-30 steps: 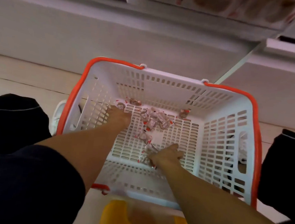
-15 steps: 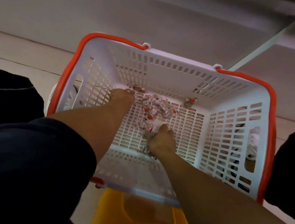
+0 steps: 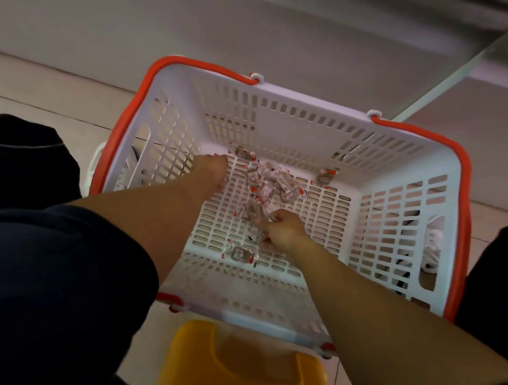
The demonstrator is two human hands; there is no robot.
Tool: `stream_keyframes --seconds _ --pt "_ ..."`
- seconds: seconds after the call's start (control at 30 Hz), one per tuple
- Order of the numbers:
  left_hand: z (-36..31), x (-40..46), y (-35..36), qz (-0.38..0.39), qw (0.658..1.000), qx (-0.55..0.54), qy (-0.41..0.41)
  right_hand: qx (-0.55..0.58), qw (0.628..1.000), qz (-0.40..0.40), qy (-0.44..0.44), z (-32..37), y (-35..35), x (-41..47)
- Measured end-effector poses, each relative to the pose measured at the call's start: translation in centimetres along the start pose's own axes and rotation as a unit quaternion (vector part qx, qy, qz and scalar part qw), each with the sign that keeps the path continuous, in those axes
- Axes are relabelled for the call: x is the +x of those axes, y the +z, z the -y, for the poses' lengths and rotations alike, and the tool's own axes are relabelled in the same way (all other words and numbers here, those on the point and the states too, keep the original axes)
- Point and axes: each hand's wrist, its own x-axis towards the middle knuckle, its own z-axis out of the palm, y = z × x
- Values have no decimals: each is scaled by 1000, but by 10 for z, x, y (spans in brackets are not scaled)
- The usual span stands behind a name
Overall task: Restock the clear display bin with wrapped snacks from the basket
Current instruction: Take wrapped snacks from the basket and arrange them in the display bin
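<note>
Both hands down inside the white basket (image 3: 285, 125) w/ orange rim, which sits on the tiled floor (image 3: 41, 93) just in front of a yellow stool (image 3: 241, 370). Right hand (image 3: 283, 232) near the basket's middle, fingers curled round a few clear-wrapped snacks, so it's gripping them. One single snack (image 3: 239, 254) lies just beside that hand, on the near part of the basket bottom. Left hand (image 3: 210, 170) is at the far-left corner of the bottom, fingers bent down toward the slats; can't tell whether it's holding anything (fingertips are turned away from the camera). Loose pile of snacks (image 3: 273, 184) lies between the two hands, red-and-clear wrappers w/ brown contents. One more snack (image 3: 325, 176) sits apart toward the far right, another at the far wall (image 3: 243, 153). Dark sleeve (image 3: 42, 282) covers the left upper arm. Grey cabinet base (image 3: 199, 21) behind the basket. Display bin not in view.
</note>
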Motion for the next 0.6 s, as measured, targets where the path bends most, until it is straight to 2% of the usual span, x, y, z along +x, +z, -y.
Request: stream_keyframes --seconds 0.1,0.2,0.27,0.37,0.47,0.6 --pt "4 -11 -7 84 994 -48 -49 -21 997 73 -29 19 -22 -7" --pt "-3 -33 -20 272 953 -79 -104 -20 983 174 -46 49 -47 -27" --pt "-15 -51 -26 361 926 -64 -92 36 978 196 -59 69 -62 -44" --pt "-42 -79 -29 426 901 -74 -25 118 971 188 -85 89 -78 -74" --pt "-71 -114 -36 498 862 -91 -4 112 971 175 -114 102 -91 -108" --pt "-111 -173 -47 538 841 -53 11 87 966 184 -161 131 -105 -159"
